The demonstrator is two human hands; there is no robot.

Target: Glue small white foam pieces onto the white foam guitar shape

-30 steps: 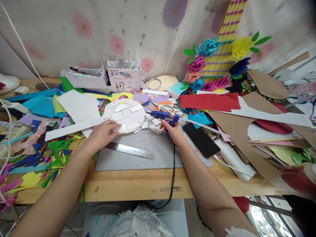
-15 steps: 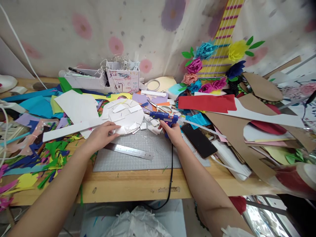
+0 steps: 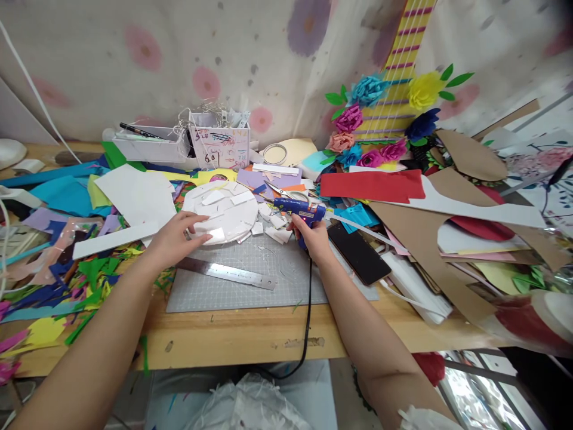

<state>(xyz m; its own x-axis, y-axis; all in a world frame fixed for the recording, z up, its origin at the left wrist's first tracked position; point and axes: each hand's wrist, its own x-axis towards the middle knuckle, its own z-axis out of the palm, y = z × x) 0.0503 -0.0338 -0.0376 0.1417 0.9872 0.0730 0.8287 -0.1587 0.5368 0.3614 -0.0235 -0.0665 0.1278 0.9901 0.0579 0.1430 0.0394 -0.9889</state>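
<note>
A round white foam-board disc [image 3: 242,222] with small white pieces on its top lies on the far part of the grey cutting mat [image 3: 250,298]. My left hand [image 3: 179,234] is at the disc's left edge, thumb and fingers apart; whether the fingertips touch the disc I cannot tell. In my right hand [image 3: 313,237] is a blue hot glue gun [image 3: 295,207], its nozzle pointing left toward the disc and a black cord hanging down. A steel ruler [image 3: 230,274] lies on the mat in front of the disc.
Scissors [image 3: 280,191] lie behind the glue gun among white scraps [image 3: 277,232]. A black phone [image 3: 360,254] rests to the right. Coloured paper scraps [image 3: 96,272] cover the left side. Cardboard [image 3: 430,239] and a red strip [image 3: 371,185] are at right; a white box [image 3: 219,143] stands behind.
My left hand has shifted slightly left and its fingers have spread from a closer pinch at the disc's edge. My right hand still holds the glue gun in nearly the same place.
</note>
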